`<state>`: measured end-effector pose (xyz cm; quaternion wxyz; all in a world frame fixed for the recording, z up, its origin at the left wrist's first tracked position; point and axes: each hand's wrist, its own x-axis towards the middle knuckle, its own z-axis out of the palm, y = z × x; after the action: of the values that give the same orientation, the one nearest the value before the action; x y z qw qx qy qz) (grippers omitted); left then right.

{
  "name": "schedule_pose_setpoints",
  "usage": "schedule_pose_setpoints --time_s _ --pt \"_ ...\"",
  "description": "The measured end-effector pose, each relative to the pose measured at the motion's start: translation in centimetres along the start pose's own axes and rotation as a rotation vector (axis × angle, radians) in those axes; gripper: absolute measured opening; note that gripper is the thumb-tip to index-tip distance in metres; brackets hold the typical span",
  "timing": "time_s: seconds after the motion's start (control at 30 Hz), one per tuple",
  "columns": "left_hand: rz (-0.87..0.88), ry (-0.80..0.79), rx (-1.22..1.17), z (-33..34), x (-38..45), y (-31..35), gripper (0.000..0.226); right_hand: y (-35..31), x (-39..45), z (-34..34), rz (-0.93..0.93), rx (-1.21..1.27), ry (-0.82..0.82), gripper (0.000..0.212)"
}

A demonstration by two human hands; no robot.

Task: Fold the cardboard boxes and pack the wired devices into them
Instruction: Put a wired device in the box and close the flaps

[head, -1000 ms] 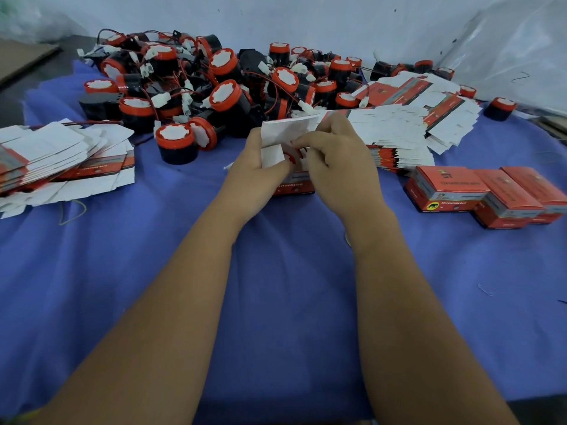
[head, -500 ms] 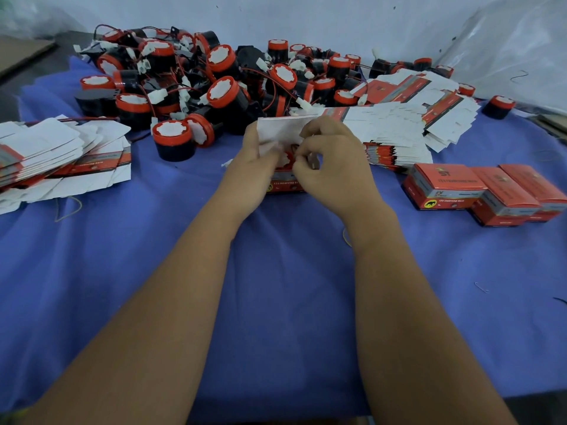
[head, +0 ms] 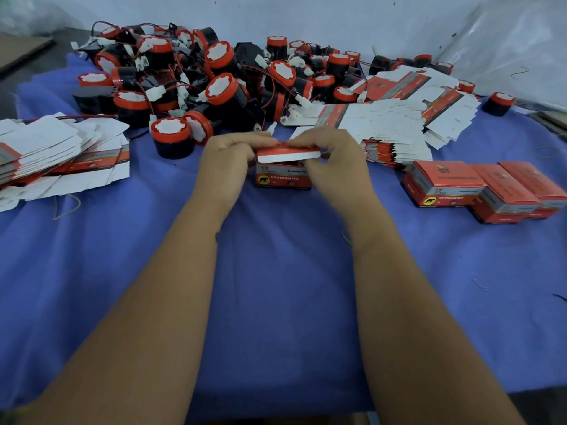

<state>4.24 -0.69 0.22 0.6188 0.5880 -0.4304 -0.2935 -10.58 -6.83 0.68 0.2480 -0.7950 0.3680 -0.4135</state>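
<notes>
Packing workshop: heaped wired devices (head: 221, 87), flat boxes (head: 61, 148).

A soft, matt blue cloth (head: 276, 286) covers the work surface, lying in slight wrinkles. The small box (head: 283, 176) is thin printed cardboard — red and faintly glossy outside, plain white and matt on the inside of its flap. The stacks of flat box blanks (head: 55, 151) and the finished boxes (head: 445, 185) show the same card. The piled devices (head: 221, 87) look like smooth plastic — black bodies, red rims, white paper-like faces — with thin plastic-coated wires. Crinkled translucent plastic sheeting (head: 506, 41) hangs behind.
</notes>
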Motion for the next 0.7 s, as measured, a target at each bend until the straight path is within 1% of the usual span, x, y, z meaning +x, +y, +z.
schedule_pose_setpoints --time_s 0.07,0.13,0.17,0.23,0.33,0.5,0.7 --pt "-0.028 -0.093 0.095 -0.6 0.0 0.1 0.026 0.1 -0.2 -0.2 0.079 0.076 -0.075 0.044" --pt "0.063 -0.167 0.223 -1.0 -0.4 -0.2 0.027 0.1 -0.2 -0.7 0.184 0.258 -0.144 0.046" --pt "0.117 -0.186 0.290 -1.1 -0.6 -0.4 0.031 0.2 -0.2 -1.0 0.215 0.309 -0.172 0.045" --pt "0.176 -0.173 0.372 -1.1 -0.7 -0.6 0.038 0.3 -0.4 -1.3 0.180 0.251 -0.202 0.038" --pt "0.194 -0.115 0.314 -0.9 -0.5 -0.8 0.035 0.4 -0.5 -1.2 0.108 0.135 -0.181 0.034" --pt "0.208 -0.086 0.208 -0.5 -0.4 -1.1 0.030 0.3 -0.3 -1.0 0.099 0.149 -0.121 0.023" --pt "0.174 -0.068 0.032 -0.5 0.1 -1.2 0.026 0.3 -0.3 -0.8 0.078 0.127 -0.081 0.016"
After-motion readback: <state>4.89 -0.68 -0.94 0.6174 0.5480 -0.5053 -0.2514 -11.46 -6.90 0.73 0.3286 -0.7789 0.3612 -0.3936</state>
